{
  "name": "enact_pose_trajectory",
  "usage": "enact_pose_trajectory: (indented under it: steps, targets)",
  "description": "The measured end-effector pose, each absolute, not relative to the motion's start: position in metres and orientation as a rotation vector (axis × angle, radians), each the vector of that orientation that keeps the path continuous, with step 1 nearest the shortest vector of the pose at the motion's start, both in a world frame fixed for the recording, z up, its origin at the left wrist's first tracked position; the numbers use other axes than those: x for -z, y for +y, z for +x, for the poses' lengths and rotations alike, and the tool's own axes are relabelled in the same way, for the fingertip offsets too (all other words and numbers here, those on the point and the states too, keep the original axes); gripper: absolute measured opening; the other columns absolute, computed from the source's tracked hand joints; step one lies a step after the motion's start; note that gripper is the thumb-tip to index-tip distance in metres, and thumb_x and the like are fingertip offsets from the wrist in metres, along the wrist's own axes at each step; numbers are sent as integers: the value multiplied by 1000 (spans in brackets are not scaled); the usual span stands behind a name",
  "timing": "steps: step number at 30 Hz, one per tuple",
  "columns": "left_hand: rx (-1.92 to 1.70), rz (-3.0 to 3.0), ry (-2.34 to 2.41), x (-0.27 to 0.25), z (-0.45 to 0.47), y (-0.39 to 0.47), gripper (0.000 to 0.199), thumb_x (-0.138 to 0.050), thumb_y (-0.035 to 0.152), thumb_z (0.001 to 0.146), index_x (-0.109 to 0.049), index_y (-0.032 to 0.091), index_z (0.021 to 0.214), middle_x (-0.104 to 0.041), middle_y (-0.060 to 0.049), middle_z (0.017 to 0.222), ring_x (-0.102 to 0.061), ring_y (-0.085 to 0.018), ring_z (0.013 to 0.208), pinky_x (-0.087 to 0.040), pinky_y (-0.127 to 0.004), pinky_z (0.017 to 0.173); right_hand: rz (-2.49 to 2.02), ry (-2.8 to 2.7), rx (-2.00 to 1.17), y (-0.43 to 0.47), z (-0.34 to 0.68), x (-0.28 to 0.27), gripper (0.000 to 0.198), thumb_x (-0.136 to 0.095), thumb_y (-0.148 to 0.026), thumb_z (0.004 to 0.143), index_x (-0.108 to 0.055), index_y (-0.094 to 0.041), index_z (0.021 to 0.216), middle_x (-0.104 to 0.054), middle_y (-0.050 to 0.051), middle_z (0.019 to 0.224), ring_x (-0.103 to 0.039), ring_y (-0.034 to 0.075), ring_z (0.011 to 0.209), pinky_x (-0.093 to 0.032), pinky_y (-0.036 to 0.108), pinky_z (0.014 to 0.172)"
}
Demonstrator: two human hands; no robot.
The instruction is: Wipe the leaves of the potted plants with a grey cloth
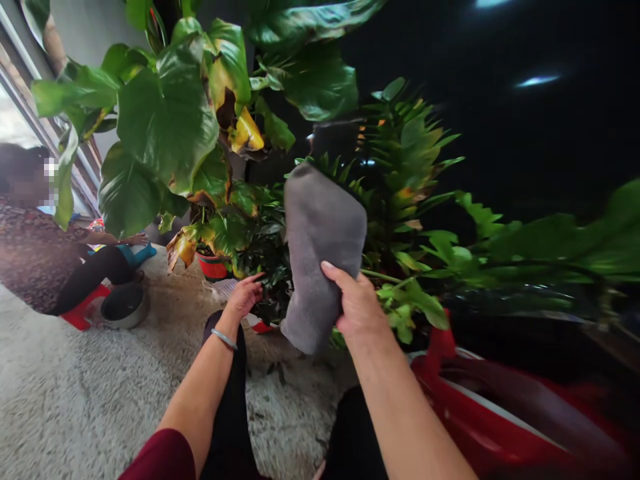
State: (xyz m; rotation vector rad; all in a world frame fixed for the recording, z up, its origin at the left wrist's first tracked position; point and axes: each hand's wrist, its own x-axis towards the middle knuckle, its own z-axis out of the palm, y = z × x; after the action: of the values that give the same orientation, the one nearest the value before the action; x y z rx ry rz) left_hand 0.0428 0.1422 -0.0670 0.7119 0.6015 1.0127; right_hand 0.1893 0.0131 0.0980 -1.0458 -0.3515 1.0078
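Observation:
A folded grey cloth is gripped in my right hand, with the thumb lying on its near face. It is held up in front of the green plants. To its left, my left hand reaches toward dark foliage with the index finger stretched out. I see nothing held in that hand, though its other fingers are partly curled. A grey bangle circles the left wrist. Big green leaves, some yellowed and brown, hang above, and a red pot stands behind the left hand.
On the left a person sits on a red stool beside a round grey basin. A red bag or container stands at my right. Leafy stems spread across the right side. Rough concrete floor lies below.

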Motion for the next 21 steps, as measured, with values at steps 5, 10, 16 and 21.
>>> enact_pose_trajectory:
  steps: [5,10,16,21]
  targets:
    - [-1000,722,581,65,40,139,51,-79,19,64,-69,13,113,-71,-5,79,-63,-14,66,-49,-30,70,-1248,-96,-1297,-17,175,-37,25,-81,-28,50,-69,-18,70,-68,4,52,-65,24,47,-57,36,52]
    - [-1014,726,599,64,39,142,41,-81,20,62,-71,13,101,-70,-3,73,-63,-15,64,-51,-30,70,-1168,-178,-1136,-43,179,-48,39,-87,-32,48,-71,-17,80,-73,3,62,-68,23,51,-58,33,52]
    - [-1028,707,592,65,45,139,32,-84,21,57,-66,14,82,-69,-2,72,-63,-14,63,-51,-28,67,-989,15,-937,4,215,-60,21,-78,-24,56,-68,-22,75,-73,-4,61,-70,20,57,-62,33,63]
    - [-1038,706,594,64,44,140,33,-85,24,56,-62,15,78,-70,-3,75,-65,-17,65,-52,-32,67,-1057,-172,-1219,-30,189,-11,16,-80,-25,58,-68,-22,69,-72,2,57,-74,29,65,-62,40,63]
